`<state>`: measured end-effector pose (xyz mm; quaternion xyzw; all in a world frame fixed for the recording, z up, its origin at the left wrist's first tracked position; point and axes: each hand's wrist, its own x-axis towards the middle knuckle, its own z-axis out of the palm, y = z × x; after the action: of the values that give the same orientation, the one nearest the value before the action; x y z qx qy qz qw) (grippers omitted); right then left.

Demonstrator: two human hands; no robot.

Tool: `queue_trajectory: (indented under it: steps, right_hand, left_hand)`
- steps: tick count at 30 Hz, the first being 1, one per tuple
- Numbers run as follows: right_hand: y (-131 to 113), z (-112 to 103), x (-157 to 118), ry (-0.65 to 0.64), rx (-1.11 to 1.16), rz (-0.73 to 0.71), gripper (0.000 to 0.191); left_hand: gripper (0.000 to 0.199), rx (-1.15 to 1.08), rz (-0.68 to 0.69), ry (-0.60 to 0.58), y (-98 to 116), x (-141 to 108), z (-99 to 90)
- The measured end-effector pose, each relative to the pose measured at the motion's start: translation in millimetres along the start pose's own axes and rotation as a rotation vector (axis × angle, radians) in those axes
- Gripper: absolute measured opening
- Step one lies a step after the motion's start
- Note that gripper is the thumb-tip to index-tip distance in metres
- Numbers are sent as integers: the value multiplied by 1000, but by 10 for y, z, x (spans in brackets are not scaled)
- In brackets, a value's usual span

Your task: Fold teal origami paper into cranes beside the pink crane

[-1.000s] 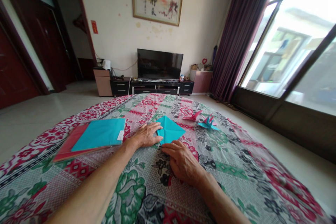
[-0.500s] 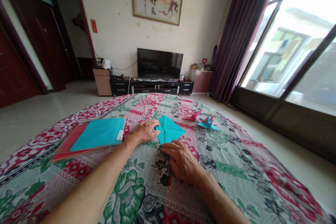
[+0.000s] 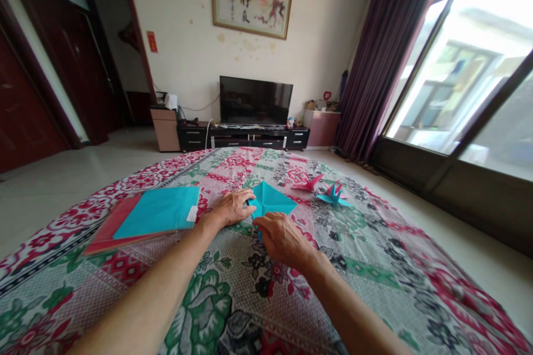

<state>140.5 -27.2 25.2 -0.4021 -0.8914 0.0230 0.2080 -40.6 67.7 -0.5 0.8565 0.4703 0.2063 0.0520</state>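
Note:
A creased sheet of blue origami paper [image 3: 272,198] lies on the patterned tablecloth, one corner pointing away from me. At its left corner, my left hand [image 3: 234,206] grips the edge between thumb and fingers. My right hand [image 3: 283,237] is closed on the near corner, covering much of the lower part; a bit of blue shows below its fingertips. Beyond it to the right stand folded paper cranes: a pink crane [image 3: 309,183] and a blue crane [image 3: 334,196], with more pink paper behind the blue one.
A stack of blue paper [image 3: 160,211] over red sheets [image 3: 104,227] lies at the left, in clear wrapping with a white label. The round table's tablecloth [image 3: 200,310] spreads beneath everything. Past the far edge are a television [image 3: 256,101] and a low cabinet.
My right hand has closed its fingers on the paper's near corner and shifted slightly up over it. My left hand stays at the left corner. The view has shifted slightly.

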Motion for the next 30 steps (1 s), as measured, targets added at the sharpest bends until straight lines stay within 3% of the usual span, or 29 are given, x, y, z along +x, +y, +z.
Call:
queue_trajectory:
  steps: [9,13,30]
  right_hand:
    - [31,117,63,22,0,-4,24]
    - [56,152,29,48,45,-67,27]
    - [56,195,-6,79,61,-36,29]
  left_hand:
    - [37,-3,5,-16,12,5,-21]
    - [38,-7,6,0,2,11,-12]
    - [31,-105,-73,102,-92,166,9]
